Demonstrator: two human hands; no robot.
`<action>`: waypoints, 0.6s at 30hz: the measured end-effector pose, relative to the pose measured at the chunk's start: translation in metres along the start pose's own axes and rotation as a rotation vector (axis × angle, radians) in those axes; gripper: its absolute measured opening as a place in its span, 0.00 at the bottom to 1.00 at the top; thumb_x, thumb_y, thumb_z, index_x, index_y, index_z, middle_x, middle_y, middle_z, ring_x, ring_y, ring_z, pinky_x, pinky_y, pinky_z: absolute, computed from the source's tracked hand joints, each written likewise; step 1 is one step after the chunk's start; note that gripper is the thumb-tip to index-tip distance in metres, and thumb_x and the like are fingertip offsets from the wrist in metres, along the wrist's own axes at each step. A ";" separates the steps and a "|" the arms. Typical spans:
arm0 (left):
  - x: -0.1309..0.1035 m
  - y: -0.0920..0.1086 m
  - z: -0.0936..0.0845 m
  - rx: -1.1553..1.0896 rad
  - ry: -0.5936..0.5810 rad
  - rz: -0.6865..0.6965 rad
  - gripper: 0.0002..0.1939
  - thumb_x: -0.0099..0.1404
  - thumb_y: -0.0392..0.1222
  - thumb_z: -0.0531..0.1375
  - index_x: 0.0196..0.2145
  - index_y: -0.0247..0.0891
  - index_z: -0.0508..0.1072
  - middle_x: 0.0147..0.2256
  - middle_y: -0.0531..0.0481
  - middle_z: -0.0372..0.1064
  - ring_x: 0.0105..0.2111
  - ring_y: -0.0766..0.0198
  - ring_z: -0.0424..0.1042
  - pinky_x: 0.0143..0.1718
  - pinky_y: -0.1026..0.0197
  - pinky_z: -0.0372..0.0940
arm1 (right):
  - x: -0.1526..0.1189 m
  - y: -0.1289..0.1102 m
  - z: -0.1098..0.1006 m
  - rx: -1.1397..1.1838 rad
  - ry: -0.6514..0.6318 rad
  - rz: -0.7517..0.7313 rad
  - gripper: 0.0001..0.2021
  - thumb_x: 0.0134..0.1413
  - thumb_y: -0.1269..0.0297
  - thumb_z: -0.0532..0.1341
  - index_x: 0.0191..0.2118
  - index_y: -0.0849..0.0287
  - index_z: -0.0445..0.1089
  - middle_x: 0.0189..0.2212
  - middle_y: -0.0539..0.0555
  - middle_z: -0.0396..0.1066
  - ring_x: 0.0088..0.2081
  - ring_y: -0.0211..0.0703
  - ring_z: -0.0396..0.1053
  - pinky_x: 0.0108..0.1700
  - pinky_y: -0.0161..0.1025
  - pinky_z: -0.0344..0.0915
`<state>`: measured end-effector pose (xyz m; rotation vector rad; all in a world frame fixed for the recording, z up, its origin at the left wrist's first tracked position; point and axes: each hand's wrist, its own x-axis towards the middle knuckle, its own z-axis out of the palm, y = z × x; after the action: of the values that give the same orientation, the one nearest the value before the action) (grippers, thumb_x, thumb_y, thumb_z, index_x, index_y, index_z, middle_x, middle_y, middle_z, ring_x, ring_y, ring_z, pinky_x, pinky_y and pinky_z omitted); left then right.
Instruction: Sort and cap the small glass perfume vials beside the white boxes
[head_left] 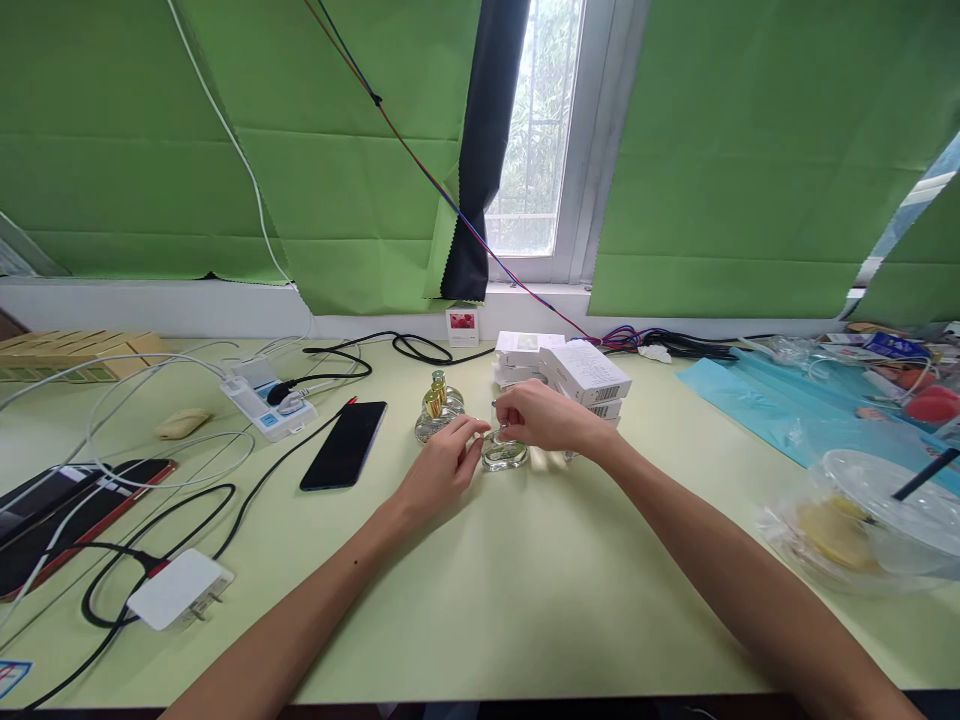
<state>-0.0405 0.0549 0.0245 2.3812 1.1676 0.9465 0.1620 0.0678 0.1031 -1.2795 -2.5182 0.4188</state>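
Glass bottle [505,455], on pale green table [525,600], right of gold-topped bottles [434,408], near white boxes [586,373]. Right hand [541,414]: at bottle's top, fingers curled together, grip hidden. Left hand [444,462]: beside bottle, thumb slightly apart from fingertips.

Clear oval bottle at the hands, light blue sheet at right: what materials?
Clear oval bottle: probably glass, smooth and glossy; see-through body with bright edge glints, though hard clear plastic could look alike.
Light blue flat sheet: likely thin plastic film, low sheen; lies flat with light creases. Coated paper not ruled out.
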 end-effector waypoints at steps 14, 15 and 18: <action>0.000 0.000 0.000 0.011 -0.002 0.014 0.13 0.73 0.40 0.50 0.46 0.39 0.73 0.44 0.45 0.72 0.31 0.63 0.70 0.35 0.59 0.65 | 0.001 0.000 0.006 0.010 0.054 0.054 0.11 0.52 0.70 0.69 0.24 0.60 0.67 0.22 0.46 0.64 0.26 0.34 0.58 0.30 0.33 0.52; 0.000 -0.001 0.000 0.012 -0.002 0.014 0.13 0.73 0.40 0.50 0.46 0.39 0.73 0.44 0.45 0.72 0.31 0.63 0.70 0.35 0.59 0.65 | 0.002 0.001 0.007 0.010 0.059 0.059 0.11 0.52 0.70 0.69 0.24 0.60 0.67 0.22 0.46 0.64 0.26 0.34 0.57 0.30 0.33 0.51; 0.000 -0.002 0.001 0.012 -0.003 0.017 0.12 0.73 0.40 0.50 0.46 0.39 0.73 0.43 0.45 0.72 0.31 0.64 0.69 0.35 0.59 0.64 | 0.003 0.001 0.009 0.011 0.065 0.071 0.11 0.51 0.69 0.70 0.24 0.60 0.67 0.22 0.46 0.64 0.26 0.34 0.57 0.29 0.33 0.51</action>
<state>-0.0412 0.0560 0.0229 2.4051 1.1570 0.9430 0.1577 0.0694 0.0944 -1.3594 -2.4197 0.3995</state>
